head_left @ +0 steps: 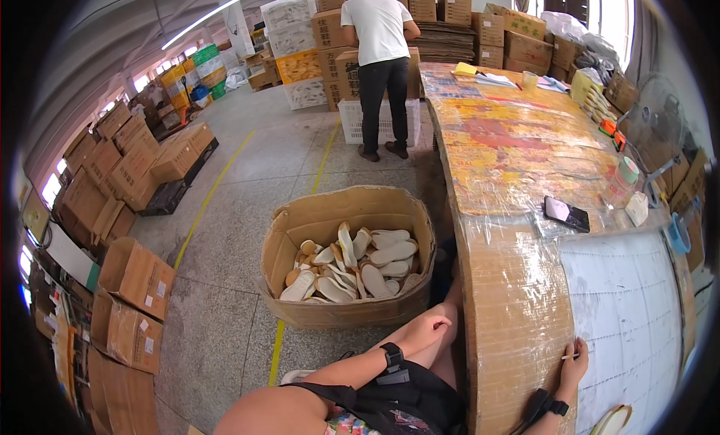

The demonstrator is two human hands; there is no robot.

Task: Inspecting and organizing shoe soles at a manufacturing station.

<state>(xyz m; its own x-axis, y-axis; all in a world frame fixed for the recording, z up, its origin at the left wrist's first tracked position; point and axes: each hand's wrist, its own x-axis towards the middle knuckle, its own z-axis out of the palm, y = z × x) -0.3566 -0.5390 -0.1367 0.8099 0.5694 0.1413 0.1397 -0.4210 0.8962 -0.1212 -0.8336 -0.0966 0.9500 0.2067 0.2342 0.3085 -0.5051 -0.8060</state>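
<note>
My left hand (435,328) rests over my lap beside the table edge, fingers curled in, with nothing visible in it. On the pale marked sheet (626,300) at the right lies my right hand (574,364), its fingers closed on a thin white stick (570,356) too small to identify. A white shoe sole with a tan rim (613,420) shows in part at the lower edge, near my right forearm. Ahead of my left arm stands a large open cardboard box (345,313) with many white and tan shoe soles (389,253) piled loosely inside.
A phone (566,213), a jar (622,181) and papers (495,80) lie on the long table (517,300). Beyond the box, a person in a white shirt (381,30) stands by a white crate (352,121). Cartons (135,307) line the left side; a fan (660,124) stands right.
</note>
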